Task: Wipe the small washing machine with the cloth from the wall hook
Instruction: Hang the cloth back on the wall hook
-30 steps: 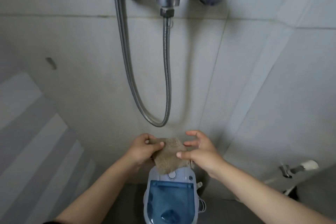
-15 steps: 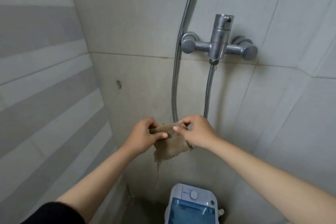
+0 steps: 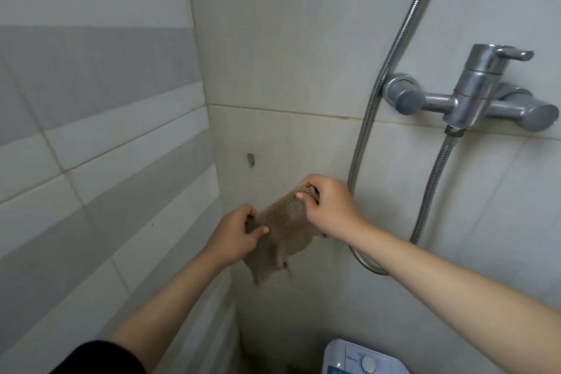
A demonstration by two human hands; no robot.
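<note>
Below wall hook [image 3: 250, 160], both hands pinch cloth [image 3: 283, 223], raised higher, nearer hook than before.

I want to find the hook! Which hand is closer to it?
Left. The left hand is below the hook; the right hand is farther, to its lower right.

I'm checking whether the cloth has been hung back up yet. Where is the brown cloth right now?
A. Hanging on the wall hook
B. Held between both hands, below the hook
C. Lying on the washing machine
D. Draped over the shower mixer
B: the left hand and right hand each pinch an end of the brown cloth, while the wall hook above is bare.
</note>
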